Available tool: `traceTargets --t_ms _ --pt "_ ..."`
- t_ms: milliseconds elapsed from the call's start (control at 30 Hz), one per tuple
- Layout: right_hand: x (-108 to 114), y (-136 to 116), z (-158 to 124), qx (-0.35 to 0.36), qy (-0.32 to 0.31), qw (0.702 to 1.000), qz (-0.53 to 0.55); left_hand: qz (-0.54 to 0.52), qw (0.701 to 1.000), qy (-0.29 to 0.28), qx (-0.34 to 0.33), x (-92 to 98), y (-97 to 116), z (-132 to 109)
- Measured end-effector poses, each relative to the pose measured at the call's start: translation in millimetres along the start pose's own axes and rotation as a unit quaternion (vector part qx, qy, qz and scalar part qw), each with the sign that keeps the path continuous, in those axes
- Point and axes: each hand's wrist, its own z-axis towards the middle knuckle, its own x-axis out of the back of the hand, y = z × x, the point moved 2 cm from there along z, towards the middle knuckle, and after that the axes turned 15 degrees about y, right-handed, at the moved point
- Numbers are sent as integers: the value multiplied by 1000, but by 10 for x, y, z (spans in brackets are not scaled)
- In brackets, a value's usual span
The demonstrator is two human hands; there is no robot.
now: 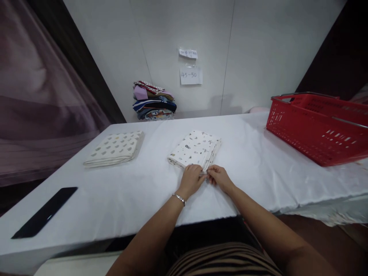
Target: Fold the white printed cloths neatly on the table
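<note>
A folded white cloth with small printed figures lies in the middle of the white-covered table. My left hand and my right hand meet at its near corner, fingers curled and pinching the cloth's edge. A silver bracelet sits on my left wrist. A second folded cloth with grey spots lies apart on the table's left side, untouched.
A red plastic basket stands at the right end of the table. A stack of folded coloured fabrics rests against the back wall under paper labels. A dark phone lies near the front left edge.
</note>
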Motion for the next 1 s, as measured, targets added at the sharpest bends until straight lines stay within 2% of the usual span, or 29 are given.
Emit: traceTargets --t_ms 200,433,667,800,1000 --pt "18 -12 12 -20 12 1000 -3 -28 999 6 35 0 -29 35" --pt "67 -56 -29 -70 -22 997 -15 -49 997 -1 56 13 -42 55" --pt "80 -43 -59 -61 -44 997 26 -66 994 7 87 9 -56 61" --pt "66 -31 -56 -54 -69 996 24 -75 993 9 89 10 -45 69" --pt "73 -23 -53 -59 -70 996 21 -67 994 2 82 2 -50 42"
